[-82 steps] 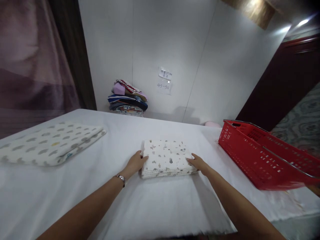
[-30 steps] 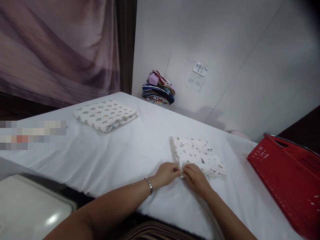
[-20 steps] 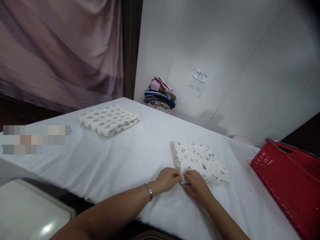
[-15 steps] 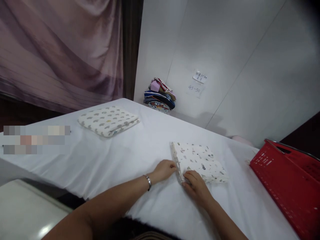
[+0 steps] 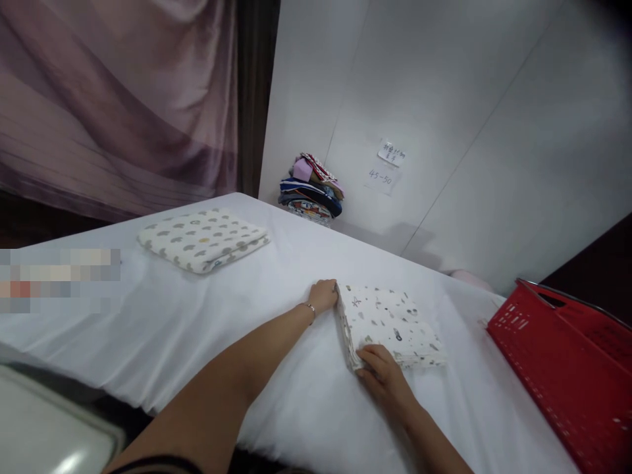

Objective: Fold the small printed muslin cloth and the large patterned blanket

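Note:
A folded white cloth (image 5: pixel 390 322) with small grey and brown motifs lies flat on the white-covered table (image 5: pixel 296 263), its layers showing along the left and front edges. At its far left corner is my left hand (image 5: pixel 324 296), fingers closed against the edge; a bracelet is on that wrist. My right hand (image 5: pixel 385 375) grips the near left corner, fingers on top and thumb at the side. A second folded white cloth (image 5: pixel 205 240), with grey rounded shapes and a yellow one, lies at the left, apart from both hands.
A red plastic basket (image 5: pixel 557 368) stands at the right. A stack of folded fabrics (image 5: pixel 312 187) is at the back against the wall, left of paper signs (image 5: pixel 388 164). A purple curtain (image 5: pixel 123 99) hangs at the left. A pale glossy surface (image 5: pixel 44 428) is at lower left.
My left hand has moved from the near left corner along the cloth's left edge to its far corner. My right hand stays at the near corner. Earlier, both hands held opposite sides.

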Demonstrator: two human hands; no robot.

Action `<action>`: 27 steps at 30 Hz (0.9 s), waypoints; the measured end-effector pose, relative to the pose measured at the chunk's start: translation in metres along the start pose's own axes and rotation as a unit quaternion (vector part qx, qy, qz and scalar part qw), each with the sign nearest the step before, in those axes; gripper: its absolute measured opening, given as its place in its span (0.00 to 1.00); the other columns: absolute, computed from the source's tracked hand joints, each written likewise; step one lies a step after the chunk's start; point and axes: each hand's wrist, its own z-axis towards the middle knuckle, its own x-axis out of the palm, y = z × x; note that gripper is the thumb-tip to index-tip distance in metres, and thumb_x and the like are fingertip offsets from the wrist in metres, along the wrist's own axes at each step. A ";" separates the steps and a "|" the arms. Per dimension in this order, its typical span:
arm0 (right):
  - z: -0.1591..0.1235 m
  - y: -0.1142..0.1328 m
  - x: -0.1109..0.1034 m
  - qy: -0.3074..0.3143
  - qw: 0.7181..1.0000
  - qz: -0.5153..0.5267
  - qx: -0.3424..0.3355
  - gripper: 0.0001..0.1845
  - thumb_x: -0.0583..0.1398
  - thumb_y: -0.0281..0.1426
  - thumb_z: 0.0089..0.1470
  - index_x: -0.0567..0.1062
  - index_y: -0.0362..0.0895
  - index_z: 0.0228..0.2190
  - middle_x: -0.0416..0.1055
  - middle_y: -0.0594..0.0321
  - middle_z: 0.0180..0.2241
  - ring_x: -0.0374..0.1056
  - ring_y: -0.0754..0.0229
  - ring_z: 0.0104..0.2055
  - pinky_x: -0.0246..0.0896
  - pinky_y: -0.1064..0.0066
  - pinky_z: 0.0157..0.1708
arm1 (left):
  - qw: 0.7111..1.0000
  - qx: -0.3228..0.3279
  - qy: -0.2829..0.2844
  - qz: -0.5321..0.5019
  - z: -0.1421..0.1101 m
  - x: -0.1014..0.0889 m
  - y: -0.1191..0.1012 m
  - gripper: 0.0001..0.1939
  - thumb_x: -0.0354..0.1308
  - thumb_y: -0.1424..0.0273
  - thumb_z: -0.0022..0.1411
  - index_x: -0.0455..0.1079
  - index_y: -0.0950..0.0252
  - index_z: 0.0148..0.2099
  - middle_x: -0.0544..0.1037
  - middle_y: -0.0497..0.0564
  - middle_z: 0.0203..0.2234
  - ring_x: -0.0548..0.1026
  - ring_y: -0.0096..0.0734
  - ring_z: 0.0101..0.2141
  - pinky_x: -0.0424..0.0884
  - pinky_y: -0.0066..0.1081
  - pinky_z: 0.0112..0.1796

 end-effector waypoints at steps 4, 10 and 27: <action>0.002 0.003 -0.002 -0.007 1.000 0.002 0.005 0.14 0.55 0.30 0.56 0.69 0.48 0.45 0.69 0.56 0.39 0.67 0.55 0.42 0.68 0.63 0.39 | 1.000 -0.005 -0.007 -0.009 0.010 0.006 0.003 0.21 0.50 0.72 0.55 0.68 0.58 0.52 0.74 0.53 0.46 0.67 0.40 0.50 0.61 0.35 0.47; 0.001 0.006 -0.003 0.013 0.999 -0.022 -0.025 0.15 0.55 0.29 0.56 0.68 0.47 0.46 0.69 0.55 0.38 0.65 0.56 0.39 0.65 0.62 0.37 | 0.999 -0.007 0.004 -0.036 0.024 0.007 0.013 0.17 0.51 0.72 0.55 0.74 0.55 0.44 0.78 0.47 0.39 0.72 0.33 0.43 0.63 0.29 0.44; -0.003 0.010 0.009 -0.050 0.997 -0.053 -0.020 0.15 0.54 0.29 0.56 0.67 0.45 0.46 0.67 0.52 0.47 0.62 0.54 0.50 0.60 0.58 0.47 | 0.997 0.052 0.033 -0.038 0.025 -0.017 -0.012 0.21 0.50 0.72 0.57 0.67 0.64 0.54 0.70 0.51 0.52 0.66 0.34 0.52 0.60 0.29 0.52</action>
